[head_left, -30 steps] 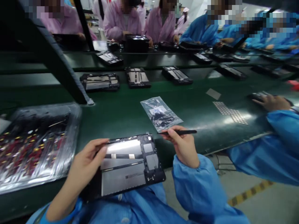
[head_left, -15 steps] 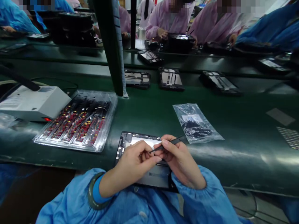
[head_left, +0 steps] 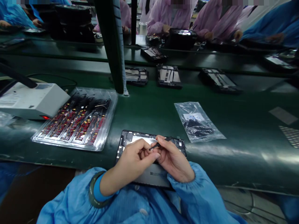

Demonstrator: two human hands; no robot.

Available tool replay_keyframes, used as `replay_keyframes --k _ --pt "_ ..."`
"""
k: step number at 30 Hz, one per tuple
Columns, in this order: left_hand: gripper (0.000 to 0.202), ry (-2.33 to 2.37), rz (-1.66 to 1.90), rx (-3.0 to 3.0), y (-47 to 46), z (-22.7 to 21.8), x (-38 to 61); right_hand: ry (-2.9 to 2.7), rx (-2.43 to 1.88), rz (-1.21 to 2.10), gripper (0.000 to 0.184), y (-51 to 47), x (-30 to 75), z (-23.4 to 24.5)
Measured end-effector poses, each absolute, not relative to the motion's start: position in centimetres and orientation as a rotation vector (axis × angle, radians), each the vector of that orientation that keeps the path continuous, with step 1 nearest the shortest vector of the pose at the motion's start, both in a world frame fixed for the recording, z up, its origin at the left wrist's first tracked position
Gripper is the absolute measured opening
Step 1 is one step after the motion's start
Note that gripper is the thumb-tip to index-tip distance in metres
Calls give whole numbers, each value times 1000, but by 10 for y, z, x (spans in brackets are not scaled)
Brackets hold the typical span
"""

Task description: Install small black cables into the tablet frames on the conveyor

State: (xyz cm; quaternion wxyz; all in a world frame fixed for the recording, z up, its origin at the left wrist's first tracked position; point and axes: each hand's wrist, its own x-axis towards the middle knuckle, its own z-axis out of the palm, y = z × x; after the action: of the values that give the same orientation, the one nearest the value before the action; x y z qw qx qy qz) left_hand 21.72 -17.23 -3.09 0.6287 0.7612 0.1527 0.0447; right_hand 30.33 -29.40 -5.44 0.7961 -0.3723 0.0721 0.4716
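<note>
Thumb and forefinger of a right hand [head_left: 174, 160] pinch a slim, black, tweezer-like tool [head_left: 168, 140], its tip angled left to the curled fingertips of a left hand [head_left: 134, 160]. Whether the left hand grips a small piece cannot be told; its fingers hide the spot. Directly beneath both lies a flat, black-framed tablet with silver-grey inner plates [head_left: 151, 175], at the near edge of a glossy green bench [head_left: 144, 113]. The work looks midway: plates and edge parts sit in the frame, yet the inside is uncovered, and the fine handwork appears unfinished. How much is left does not show. Just right and far of the tablet rests a clear plastic bag [head_left: 196, 117] of black pieces; to the left, a clear plastic tray [head_left: 66, 145] holds rows of red-and-black parts. On the far side, three similar open black units [head_left: 169, 76] lie, their insides likewise exposed.
</note>
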Motion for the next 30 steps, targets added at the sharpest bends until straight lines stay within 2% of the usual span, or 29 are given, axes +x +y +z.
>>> replay_keyframes --k 7,12,16,19,21,25,30 --pt "25 345 42 1709 -174 -33 217 159 -793 1015 25 -293 301 -58" --pt "21 320 66 1912 -166 -33 208 176 -877 909 29 -299 307 -52" --pt "20 472 427 2406 -118 -30 200 219 -1034 731 36 -310 326 -46" --pt "26 828 652 2828 -63 -28 193 243 -1168 645 43 -317 340 -45" --pt "32 1056 553 3009 -31 -29 188 236 -1228 611 46 -319 344 -48" --pt "27 1147 332 3031 0 -34 183 171 -1299 568 46 -316 346 -57" --pt "24 1157 514 3007 -1 -28 180 63 -1403 510 44 -309 344 -68"
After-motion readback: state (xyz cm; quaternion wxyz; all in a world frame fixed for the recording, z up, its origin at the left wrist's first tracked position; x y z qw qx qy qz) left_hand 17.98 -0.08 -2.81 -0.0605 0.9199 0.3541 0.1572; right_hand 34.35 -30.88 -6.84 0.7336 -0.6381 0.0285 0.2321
